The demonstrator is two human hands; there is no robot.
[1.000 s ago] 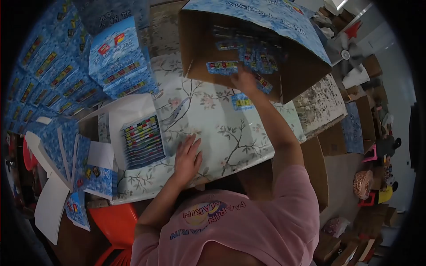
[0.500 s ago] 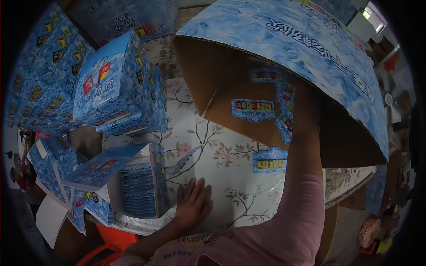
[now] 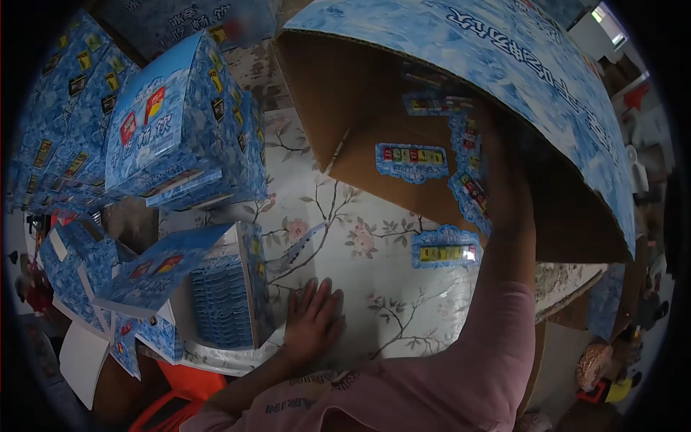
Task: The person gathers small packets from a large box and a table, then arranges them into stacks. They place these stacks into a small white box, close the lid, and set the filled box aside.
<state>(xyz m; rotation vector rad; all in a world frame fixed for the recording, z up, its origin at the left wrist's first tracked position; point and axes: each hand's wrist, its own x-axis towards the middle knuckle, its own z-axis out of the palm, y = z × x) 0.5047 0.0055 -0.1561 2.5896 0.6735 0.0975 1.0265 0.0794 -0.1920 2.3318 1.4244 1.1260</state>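
My left hand lies flat on the flowered tablecloth, fingers apart, holding nothing. To its left an open blue box holds a stack of blue cards. My right arm reaches into a large blue carton lying on its side, and the hand itself is lost in its shadow. Blue wavy-edged cards lie around that arm: one on the brown inner cardboard, one against the forearm, one deeper inside. Another card sits on the cloth at the carton's edge.
Closed blue boxes stand at the left, with a taller patterned stack beyond them. Unfolded blue and white box pieces hang over the table's left edge. An orange stool is below. Another large carton stands at the back.
My right arm has shifted slightly right inside the carton. The view has moved a little. My left hand stays flat on the cloth.
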